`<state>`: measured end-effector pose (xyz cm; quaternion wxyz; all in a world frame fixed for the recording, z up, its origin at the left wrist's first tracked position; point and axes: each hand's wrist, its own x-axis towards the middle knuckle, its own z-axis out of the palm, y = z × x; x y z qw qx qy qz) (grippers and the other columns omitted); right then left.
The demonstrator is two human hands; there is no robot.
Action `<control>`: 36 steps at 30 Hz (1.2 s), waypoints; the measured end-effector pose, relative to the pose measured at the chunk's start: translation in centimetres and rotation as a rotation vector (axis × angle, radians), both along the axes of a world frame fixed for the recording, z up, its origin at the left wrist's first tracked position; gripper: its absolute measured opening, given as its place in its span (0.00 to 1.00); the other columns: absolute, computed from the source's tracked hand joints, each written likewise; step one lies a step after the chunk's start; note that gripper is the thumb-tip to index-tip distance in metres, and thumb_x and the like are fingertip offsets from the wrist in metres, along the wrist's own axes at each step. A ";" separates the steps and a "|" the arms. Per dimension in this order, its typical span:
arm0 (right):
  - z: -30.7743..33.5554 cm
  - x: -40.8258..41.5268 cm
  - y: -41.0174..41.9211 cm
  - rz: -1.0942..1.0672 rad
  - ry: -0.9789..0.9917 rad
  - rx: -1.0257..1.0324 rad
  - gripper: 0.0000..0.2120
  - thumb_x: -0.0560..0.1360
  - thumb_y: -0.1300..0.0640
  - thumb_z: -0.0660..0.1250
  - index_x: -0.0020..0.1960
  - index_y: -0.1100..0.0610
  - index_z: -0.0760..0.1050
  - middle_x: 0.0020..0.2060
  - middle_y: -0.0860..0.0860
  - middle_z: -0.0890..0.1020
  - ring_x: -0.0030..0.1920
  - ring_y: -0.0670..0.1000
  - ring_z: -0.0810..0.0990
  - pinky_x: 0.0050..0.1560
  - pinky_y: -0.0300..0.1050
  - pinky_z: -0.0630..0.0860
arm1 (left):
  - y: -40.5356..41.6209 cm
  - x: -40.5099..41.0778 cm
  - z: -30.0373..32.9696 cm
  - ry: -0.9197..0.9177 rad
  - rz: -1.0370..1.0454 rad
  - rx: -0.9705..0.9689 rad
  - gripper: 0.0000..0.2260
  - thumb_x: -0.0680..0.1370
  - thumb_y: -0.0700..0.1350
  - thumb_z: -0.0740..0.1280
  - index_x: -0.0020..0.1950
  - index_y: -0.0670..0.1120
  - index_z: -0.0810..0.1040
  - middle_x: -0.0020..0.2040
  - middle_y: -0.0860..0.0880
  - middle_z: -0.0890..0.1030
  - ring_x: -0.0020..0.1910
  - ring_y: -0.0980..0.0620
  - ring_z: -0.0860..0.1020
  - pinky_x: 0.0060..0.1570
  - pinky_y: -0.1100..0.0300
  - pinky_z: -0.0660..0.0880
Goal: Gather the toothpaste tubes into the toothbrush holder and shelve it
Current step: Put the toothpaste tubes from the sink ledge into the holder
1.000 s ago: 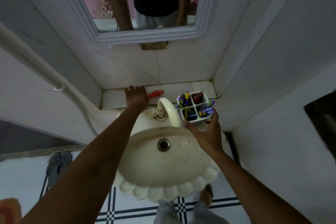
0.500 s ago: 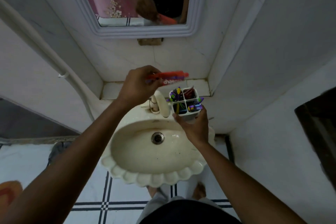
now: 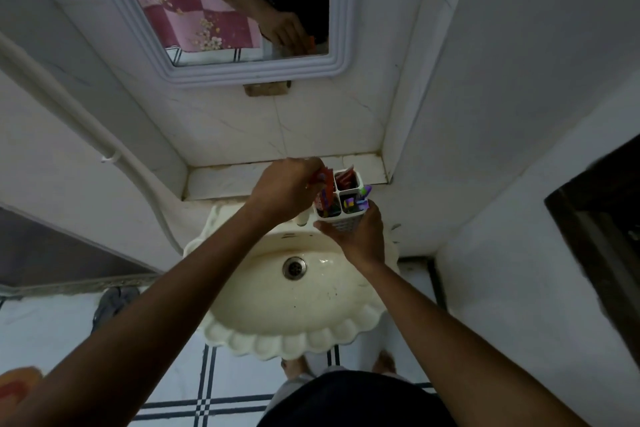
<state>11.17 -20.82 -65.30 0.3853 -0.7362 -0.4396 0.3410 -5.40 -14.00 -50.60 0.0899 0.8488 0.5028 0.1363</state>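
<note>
Toothpaste, a red tube (image 3: 321, 184), was pinched in the fingers of the left hand (image 3: 284, 189), and only a short red part of it showed past the fingertips. That part was pointing down into the front left compartment of the white plastic four-compartment toothbrush holder (image 3: 341, 199), at the holder's left edge; how deep it went I could not tell, because the hand covered it. The left hand was closed around the tube and was touching, or almost touching, the left rim of the holder.

The right hand (image 3: 358, 236) gripped the holder from below and from the near side, with the thumb on the front wall and the fingers wrapped around the right side. The holder was held upright in the air, above the back right rim of the cream scalloped ceramic washbasin (image 3: 294, 333) and just in front of the white tiled ledge (image 3: 221, 180). In the back right compartment there was another red pack, and in the front right compartment there were purple and yellow toothbrush handles (image 3: 360, 199).

Above the ledge, the mirror with a white moulded frame (image 3: 242, 69) reflected a hand with something red. A white pipe (image 3: 86, 121) ran down the left wall.
</note>
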 end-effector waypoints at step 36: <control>0.4 -3.0 1.0 -0.105 -0.048 0.066 0.68 0.59 0.36 0.90 0.87 0.49 0.55 0.77 0.50 0.76 0.75 0.55 0.79 0.71 0.59 0.81 | 2.4 -6.1 -4.8 -0.645 0.265 -0.238 0.08 0.83 0.49 0.69 0.56 0.47 0.85 0.52 0.56 0.86 0.48 0.68 0.80 0.42 0.76 0.70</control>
